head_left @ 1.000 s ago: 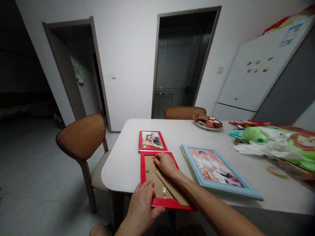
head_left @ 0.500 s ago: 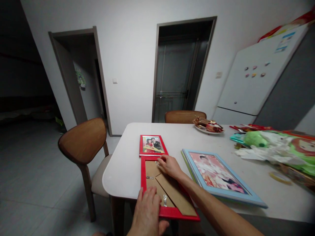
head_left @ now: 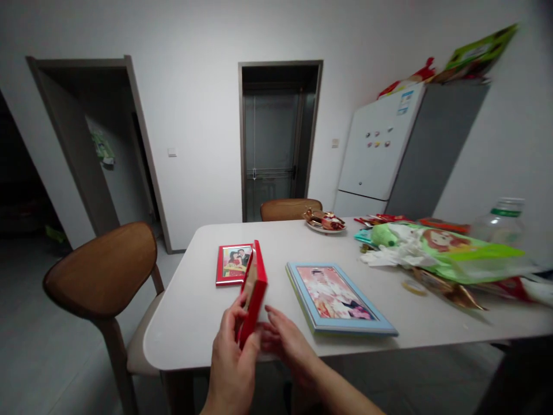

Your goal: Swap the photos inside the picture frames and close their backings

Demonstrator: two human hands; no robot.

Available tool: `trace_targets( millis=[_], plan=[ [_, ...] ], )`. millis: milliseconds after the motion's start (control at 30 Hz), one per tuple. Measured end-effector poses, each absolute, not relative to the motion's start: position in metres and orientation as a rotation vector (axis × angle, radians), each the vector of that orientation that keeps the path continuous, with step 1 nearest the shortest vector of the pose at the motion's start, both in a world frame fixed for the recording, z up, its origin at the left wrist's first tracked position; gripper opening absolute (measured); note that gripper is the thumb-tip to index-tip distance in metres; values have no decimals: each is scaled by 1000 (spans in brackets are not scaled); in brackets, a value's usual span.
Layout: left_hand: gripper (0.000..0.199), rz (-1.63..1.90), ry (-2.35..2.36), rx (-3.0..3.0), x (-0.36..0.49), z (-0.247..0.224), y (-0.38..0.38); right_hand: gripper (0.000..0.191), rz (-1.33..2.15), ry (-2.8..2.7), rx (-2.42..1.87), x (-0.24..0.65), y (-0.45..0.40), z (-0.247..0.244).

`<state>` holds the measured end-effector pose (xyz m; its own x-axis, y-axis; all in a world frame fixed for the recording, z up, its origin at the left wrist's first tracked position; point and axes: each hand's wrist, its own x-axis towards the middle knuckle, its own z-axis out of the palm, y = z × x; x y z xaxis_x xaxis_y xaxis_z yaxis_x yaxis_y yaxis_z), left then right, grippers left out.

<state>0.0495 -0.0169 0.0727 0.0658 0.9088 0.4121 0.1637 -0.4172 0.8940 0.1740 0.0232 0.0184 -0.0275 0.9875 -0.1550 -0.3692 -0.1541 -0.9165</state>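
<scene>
My left hand [head_left: 232, 354] grips a red picture frame [head_left: 256, 288] by its near end, thumb on one side and fingers on the other. The frame is tilted up on edge above the table, its brown backing turned to the left. Close to its right side is my right hand [head_left: 290, 346], fingers stretched out and slightly blurred; whether they touch the frame I cannot tell. Behind it a second red frame [head_left: 231, 266] lies face up with a photo of two people, partly covered by the raised one. A light blue frame [head_left: 339, 297] with a pinkish photo lies to the right, on top of another frame.
The white table [head_left: 190, 300] has a rounded left corner. A plate [head_left: 326, 229] of wrapped items stands at the back. On the right lie a green plastic bag [head_left: 453, 256], crumpled tissues [head_left: 395, 251] and a tape roll [head_left: 413, 287]. Wooden chairs [head_left: 103, 265] stand left and behind.
The red frame, which lay back side up, has been lifted and turned on edge in my left hand. My right hand has come off its backing to its right side. The view has swung right.
</scene>
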Motion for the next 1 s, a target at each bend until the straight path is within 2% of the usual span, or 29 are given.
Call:
trace_targets(
  millis=[100,267,433,567,767,1000],
  plan=[
    [26,1493,910,1388,69,87,-18,52,1547,-723,-811,159,15,23],
    [54,1537,764,1289,95,91,1,58,1251,-758,-881,218,21,47],
    [40,1342,734,1429,127,73,14,64,1076,-819,-1312,319,35,69],
    [39,1119,1025,1675,154,50,14,63,1011,-884,-1490,366,42,67],
    [42,899,1157,1934,164,36,25,53,810,-1149,-1645,395,55,44],
    [52,781,1245,2099,139,28,31,40,300,-1449,-2012,395,63,44]
  ],
)
